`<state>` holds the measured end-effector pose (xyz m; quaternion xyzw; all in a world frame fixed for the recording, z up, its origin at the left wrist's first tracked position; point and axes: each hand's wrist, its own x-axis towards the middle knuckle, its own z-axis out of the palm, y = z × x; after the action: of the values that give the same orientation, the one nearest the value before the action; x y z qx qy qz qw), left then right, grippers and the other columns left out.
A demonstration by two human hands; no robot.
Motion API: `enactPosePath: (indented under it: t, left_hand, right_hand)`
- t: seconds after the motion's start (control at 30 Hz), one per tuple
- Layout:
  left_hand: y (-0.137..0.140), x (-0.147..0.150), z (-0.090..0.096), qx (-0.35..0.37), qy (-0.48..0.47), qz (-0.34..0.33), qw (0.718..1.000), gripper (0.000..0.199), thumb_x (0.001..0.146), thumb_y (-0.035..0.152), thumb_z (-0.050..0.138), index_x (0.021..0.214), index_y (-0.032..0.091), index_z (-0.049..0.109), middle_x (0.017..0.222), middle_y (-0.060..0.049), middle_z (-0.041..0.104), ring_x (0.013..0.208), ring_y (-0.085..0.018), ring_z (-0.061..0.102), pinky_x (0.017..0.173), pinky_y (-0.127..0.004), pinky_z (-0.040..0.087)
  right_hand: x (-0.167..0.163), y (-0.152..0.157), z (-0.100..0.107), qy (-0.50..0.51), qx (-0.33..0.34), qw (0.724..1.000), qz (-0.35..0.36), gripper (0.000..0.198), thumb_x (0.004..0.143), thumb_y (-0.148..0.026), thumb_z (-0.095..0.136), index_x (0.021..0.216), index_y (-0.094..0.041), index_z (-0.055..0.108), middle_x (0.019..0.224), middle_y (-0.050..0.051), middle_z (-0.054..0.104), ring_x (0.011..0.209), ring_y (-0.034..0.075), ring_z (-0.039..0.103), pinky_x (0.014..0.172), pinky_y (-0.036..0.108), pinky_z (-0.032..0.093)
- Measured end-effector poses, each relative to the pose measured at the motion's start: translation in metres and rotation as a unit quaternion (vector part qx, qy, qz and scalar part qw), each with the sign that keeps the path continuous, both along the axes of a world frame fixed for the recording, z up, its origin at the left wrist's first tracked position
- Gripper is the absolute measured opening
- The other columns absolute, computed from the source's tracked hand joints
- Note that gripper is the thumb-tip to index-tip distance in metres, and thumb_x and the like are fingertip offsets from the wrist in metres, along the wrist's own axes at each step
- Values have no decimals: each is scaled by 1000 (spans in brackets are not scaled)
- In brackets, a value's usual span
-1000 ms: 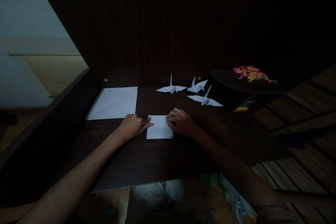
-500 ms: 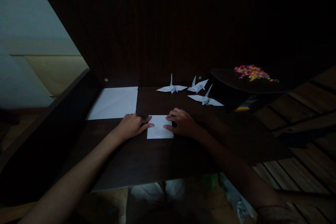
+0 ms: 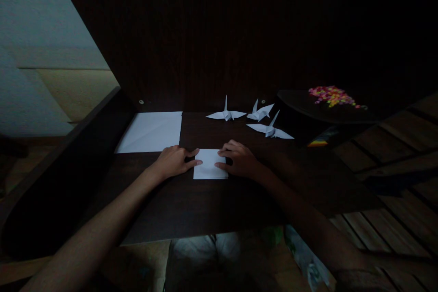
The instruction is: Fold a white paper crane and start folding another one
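Both hands lie flat, fingers spread: left hand (image 3: 174, 162) and right hand (image 3: 239, 159) press the folded paper (image 3: 210, 170) at frame centre onto the worktop (image 3: 205, 210).

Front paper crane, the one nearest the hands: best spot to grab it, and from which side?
Pinch the front paper crane at its raised middle body, coming from above. Its wings lie spread out low and nearly flat to the dark table, so they offer little to grip, and the thin neck sticks up and would probably bend. The two other cranes sit behind it, so the near side is free.
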<state>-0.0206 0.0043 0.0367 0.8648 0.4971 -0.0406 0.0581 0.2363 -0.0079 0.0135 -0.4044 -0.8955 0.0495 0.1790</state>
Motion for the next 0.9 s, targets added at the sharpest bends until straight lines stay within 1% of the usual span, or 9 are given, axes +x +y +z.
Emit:
enactPosePath:
  t: [0.13, 0.27, 0.4, 0.47, 0.57, 0.63, 0.77, 0.9]
  left_hand:
    - [2, -1, -2, 9, 15, 4, 1000, 74, 87, 73, 30, 140, 25, 49, 90, -15, 74, 92, -34, 69, 74, -39, 49]
    - [2, -2, -1, 20, 21, -2, 1000, 74, 88, 73, 29, 141, 25, 48, 88, -15, 73, 90, -33, 69, 75, -38, 48]
    - [-3, 0, 2, 43, 21, -8, 999, 74, 89, 70, 34, 145, 23, 41, 88, -15, 73, 85, -33, 70, 75, -38, 49]
    - [-4, 1, 3, 51, 15, -24, 998, 66, 91, 66, 35, 143, 25, 44, 92, -15, 74, 86, -31, 70, 76, -37, 49]
    - [-6, 1, 2, 38, 6, -66, 997, 52, 97, 56, 33, 134, 28, 56, 102, -12, 73, 91, -29, 69, 77, -36, 50]
    - [-6, 1, 2, 24, 0, -80, 996, 51, 98, 54, 31, 131, 27, 59, 104, -12, 73, 91, -29, 69, 77, -36, 50]
    - [-6, -1, 4, 9, 7, -68, 998, 63, 92, 65, 34, 134, 24, 56, 97, -15, 74, 88, -31, 70, 78, -40, 49]
    - [-7, -1, 6, -6, -2, -65, 998, 74, 85, 73, 39, 136, 21, 54, 102, -18, 73, 90, -35, 69, 79, -43, 48]
  right_hand:
    - [0, 0, 0, 6, 2, 1000, -1, 31, 84, -45, 66, 95, -17, 72, 96, 8, 66, 90, 22, 54, 79, 37, 45]
    - [1, -1, 0, 3, 3, 1000, 4, 36, 83, -50, 66, 96, -17, 71, 97, 8, 66, 90, 23, 54, 79, 38, 44]
    - [1, -2, 2, 5, -2, 1000, 2, 39, 81, -54, 66, 96, -17, 71, 97, 8, 66, 91, 23, 54, 79, 38, 44]
    - [1, -2, 3, 1, -4, 1000, 2, 42, 80, -56, 66, 96, -17, 71, 98, 8, 66, 91, 23, 54, 79, 38, 44]
    - [1, -3, 4, -5, -3, 1000, 1, 44, 79, -58, 66, 96, -18, 71, 98, 8, 66, 91, 24, 54, 79, 39, 43]
    - [0, -3, 4, -8, 1, 1000, 1, 45, 78, -59, 67, 96, -18, 71, 98, 9, 65, 91, 24, 54, 78, 39, 43]
    - [0, -4, 5, -9, 1, 1000, 4, 46, 76, -61, 68, 94, -19, 71, 98, 9, 65, 90, 24, 54, 77, 38, 43]
    - [0, -4, 6, -7, -4, 1000, 3, 50, 73, -64, 68, 94, -18, 71, 99, 8, 65, 92, 24, 55, 78, 38, 43]
